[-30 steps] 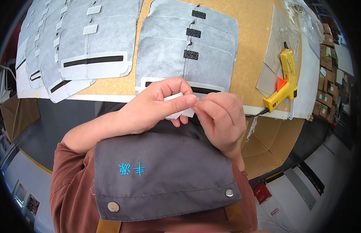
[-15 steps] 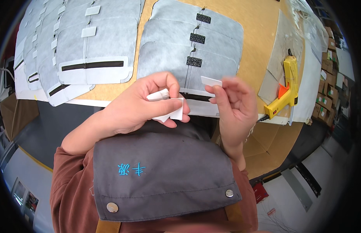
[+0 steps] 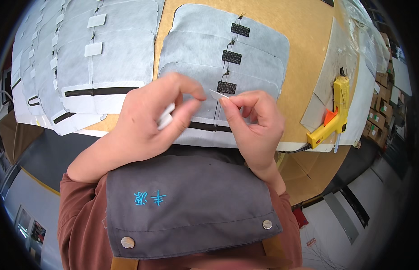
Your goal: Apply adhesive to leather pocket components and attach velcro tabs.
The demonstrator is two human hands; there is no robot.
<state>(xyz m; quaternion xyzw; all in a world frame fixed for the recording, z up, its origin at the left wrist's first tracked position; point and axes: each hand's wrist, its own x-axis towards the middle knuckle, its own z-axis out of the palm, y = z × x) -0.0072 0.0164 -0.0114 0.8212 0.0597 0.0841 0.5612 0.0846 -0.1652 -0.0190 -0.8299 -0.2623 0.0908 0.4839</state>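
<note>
Between thumb and forefinger, my right hand [image 3: 259, 123] pinches one small white rectangular tab [image 3: 218, 95], tilted just below the lowest black patch [image 3: 227, 87]. My left hand [image 3: 148, 114] keeps several more white tabs [image 3: 166, 118] against its palm, its thumb and forefinger apart near the pinched tab. Both hands hover over a row of overlapping pale grey fabric panels [image 3: 187, 47]. Each of these shows a dark textured patch on a thin cord line. The nearest panel has a black strip [image 3: 205, 127] along its front edge, partly covered by my hands.
At the left lie more overlapping panels [image 3: 124, 58] with white tabs on them. A yellow glue gun [image 3: 339, 105] with an orange trigger rests at the table's right edge, near a flat clear-grey sheet [image 3: 324, 85]. Below that edge stands an open cardboard box [image 3: 308, 175].
The right hand has brought its tab left, over the panel below the lowest patch. My left hand has lifted and turned, its thumb and forefinger now spread. The view has shifted slightly.
</note>
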